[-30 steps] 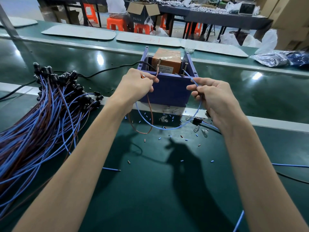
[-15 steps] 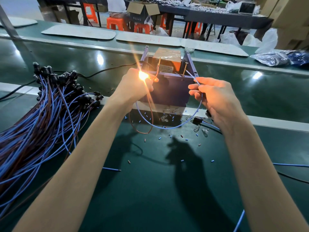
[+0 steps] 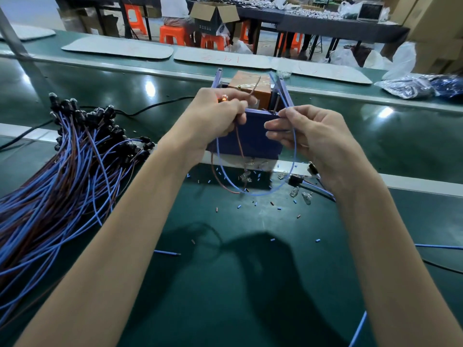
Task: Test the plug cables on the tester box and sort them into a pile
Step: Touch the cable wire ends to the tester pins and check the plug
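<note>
Pile of plug cables point(image 3: 75, 166) far left; left hand point(image 3: 213, 118) pinching glowing lamp end point(image 3: 223, 98) and brown lead point(image 3: 239, 146) before tester box point(image 3: 255, 146), right hand point(image 3: 310, 136) pinching blue lead point(image 3: 294, 156) at box rim; likely hazards: bare tip slipping off contact, false reject, slack loop snagging loose bulbs point(image 3: 304, 196).

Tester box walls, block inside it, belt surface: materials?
Tester box: matte purple-blue plastic panels, probably; flat, uniform colour. Block: seems wrapped in glossy brown tape, so its core is hidden. Belt surface: dark green, smooth, likely PVC or rubber; it mirrors the lights.
</note>
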A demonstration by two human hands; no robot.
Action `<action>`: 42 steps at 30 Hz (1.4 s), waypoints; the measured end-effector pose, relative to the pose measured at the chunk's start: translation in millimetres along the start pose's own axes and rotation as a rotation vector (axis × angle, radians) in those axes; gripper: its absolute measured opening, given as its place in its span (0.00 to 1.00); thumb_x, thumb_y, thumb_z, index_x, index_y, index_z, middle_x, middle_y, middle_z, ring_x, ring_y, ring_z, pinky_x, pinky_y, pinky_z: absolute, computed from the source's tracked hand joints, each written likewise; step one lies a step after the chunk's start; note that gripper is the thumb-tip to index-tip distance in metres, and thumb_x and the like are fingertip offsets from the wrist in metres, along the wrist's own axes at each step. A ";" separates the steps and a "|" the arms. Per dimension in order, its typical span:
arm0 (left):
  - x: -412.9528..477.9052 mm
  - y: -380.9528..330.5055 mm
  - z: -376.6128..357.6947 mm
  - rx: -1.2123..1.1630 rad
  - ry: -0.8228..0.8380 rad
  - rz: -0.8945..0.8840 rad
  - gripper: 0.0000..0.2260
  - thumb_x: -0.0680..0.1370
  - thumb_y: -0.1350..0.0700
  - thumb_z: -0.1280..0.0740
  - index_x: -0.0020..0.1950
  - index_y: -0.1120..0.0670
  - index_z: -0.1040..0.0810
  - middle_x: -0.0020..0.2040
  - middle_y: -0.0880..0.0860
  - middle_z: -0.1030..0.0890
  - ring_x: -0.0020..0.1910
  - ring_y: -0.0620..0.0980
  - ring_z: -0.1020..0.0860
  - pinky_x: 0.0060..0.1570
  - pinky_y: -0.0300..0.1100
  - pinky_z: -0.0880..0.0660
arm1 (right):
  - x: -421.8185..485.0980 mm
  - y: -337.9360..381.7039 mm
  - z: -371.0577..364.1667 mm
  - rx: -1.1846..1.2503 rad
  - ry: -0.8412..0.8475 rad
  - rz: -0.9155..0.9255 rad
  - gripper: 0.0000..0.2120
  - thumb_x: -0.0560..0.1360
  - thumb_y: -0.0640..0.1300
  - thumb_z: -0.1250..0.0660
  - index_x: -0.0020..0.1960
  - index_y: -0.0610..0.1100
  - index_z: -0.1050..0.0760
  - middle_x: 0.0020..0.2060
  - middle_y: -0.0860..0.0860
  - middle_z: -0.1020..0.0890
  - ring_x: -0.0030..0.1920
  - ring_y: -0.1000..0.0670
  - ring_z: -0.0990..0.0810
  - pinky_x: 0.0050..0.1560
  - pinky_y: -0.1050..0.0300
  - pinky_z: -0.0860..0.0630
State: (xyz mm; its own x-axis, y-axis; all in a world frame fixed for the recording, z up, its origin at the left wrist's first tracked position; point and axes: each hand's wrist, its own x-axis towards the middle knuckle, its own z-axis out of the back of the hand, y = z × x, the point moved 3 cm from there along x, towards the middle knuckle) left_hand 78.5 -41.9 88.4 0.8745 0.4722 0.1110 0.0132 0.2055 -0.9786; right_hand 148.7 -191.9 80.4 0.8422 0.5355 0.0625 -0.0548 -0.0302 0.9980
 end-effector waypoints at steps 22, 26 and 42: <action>-19.6 -15.8 -33.3 0.056 0.057 -0.169 0.01 0.76 0.54 0.29 0.44 0.49 0.18 0.38 0.50 0.24 0.37 0.44 0.27 0.45 0.32 0.29 | 2.1 22.3 79.6 -0.278 -0.409 0.009 0.03 0.80 0.44 0.40 0.49 0.47 0.29 0.37 0.52 0.29 0.30 0.60 0.30 0.27 0.68 0.33; -21.4 -9.8 -41.2 0.041 0.171 -0.105 0.03 0.75 0.57 0.28 0.41 0.52 0.19 0.34 0.47 0.19 0.32 0.39 0.21 0.41 0.30 0.23 | -3.7 14.0 115.6 -1.002 -0.629 -0.243 0.37 0.78 0.51 0.37 0.78 0.39 0.52 0.72 0.38 0.41 0.72 0.39 0.41 0.70 0.45 0.41; -17.6 -1.8 -41.8 0.161 0.153 -0.094 0.05 0.77 0.55 0.30 0.52 0.49 0.23 0.40 0.44 0.20 0.41 0.43 0.17 0.56 0.46 0.22 | 4.7 -2.3 68.4 -1.179 0.009 -0.087 0.13 0.79 0.49 0.35 0.38 0.47 0.21 0.31 0.48 0.24 0.30 0.51 0.26 0.34 0.59 0.29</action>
State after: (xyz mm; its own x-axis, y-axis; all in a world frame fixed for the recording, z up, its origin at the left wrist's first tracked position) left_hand 83.3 -86.4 80.9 0.9366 0.3112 0.1610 0.0317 0.3823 -0.9235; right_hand 189.5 -247.1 78.7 0.8640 0.5033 -0.0098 -0.4626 0.8015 0.3788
